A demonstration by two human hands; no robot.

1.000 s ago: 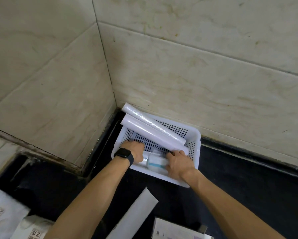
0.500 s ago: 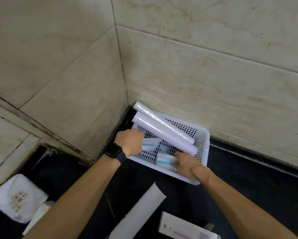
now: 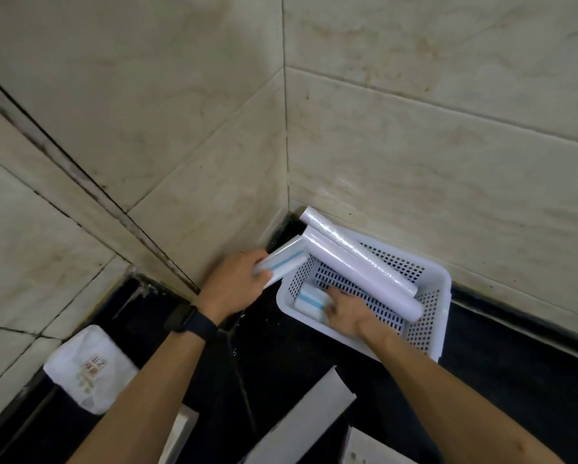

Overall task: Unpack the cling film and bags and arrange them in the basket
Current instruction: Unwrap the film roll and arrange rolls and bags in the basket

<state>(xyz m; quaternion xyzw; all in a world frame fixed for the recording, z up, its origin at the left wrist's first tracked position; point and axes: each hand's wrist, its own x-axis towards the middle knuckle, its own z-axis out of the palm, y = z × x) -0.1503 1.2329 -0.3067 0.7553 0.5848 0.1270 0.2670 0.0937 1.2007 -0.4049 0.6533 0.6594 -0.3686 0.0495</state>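
A white perforated basket (image 3: 429,324) sits in the corner on a black counter, against the tiled walls. Two long white cling film rolls (image 3: 361,262) lie diagonally across it, their upper ends sticking out over the rim. My left hand (image 3: 235,284) grips a short white bag roll with a blue stripe (image 3: 282,259), held just outside the basket's left wall. My right hand (image 3: 346,311) is inside the basket, fingers on a second blue-striped bag roll (image 3: 309,303) lying at the near-left corner.
A flat white cardboard sleeve (image 3: 301,426) lies on the counter near me. A white package with printed marks (image 3: 90,368) sits at lower left. Another white box (image 3: 367,450) shows at the bottom edge. Tiled walls close in left and behind.
My left hand has lifted one bag roll out of the basket and carried it left, past the rim. My right hand stays on the other roll inside. The view has swung left.
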